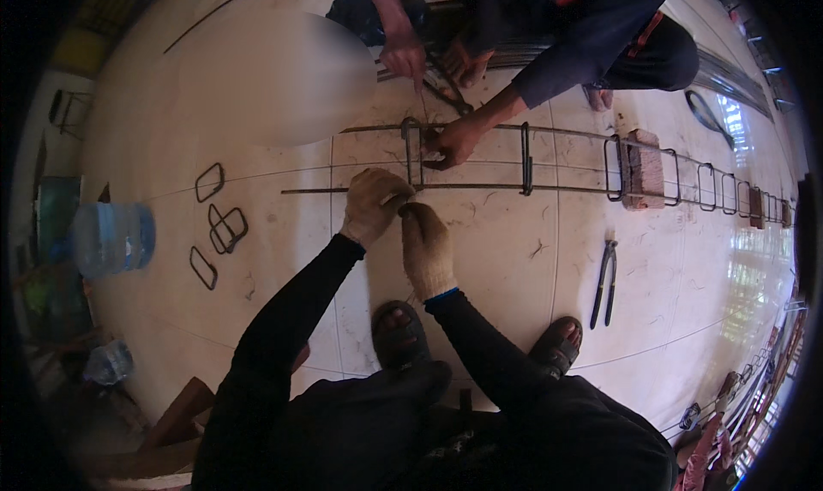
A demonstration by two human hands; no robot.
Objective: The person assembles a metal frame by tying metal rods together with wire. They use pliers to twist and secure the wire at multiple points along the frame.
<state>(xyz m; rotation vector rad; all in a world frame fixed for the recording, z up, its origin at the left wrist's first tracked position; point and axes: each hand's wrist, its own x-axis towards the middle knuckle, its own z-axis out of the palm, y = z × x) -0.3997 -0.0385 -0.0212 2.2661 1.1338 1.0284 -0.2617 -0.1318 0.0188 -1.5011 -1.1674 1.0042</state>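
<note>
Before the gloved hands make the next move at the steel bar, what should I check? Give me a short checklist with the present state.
1. Left hand gloved, at the long dark steel bar: ok.
2. Right hand gloved, beside it: ok.
3. Rectangular steel loop upright between the bars: ok.
4. Co-worker's bare hand very close to the loop: not ok.
5. Dark pliers lying on the floor tiles, within reach: cannot tell.
</note>
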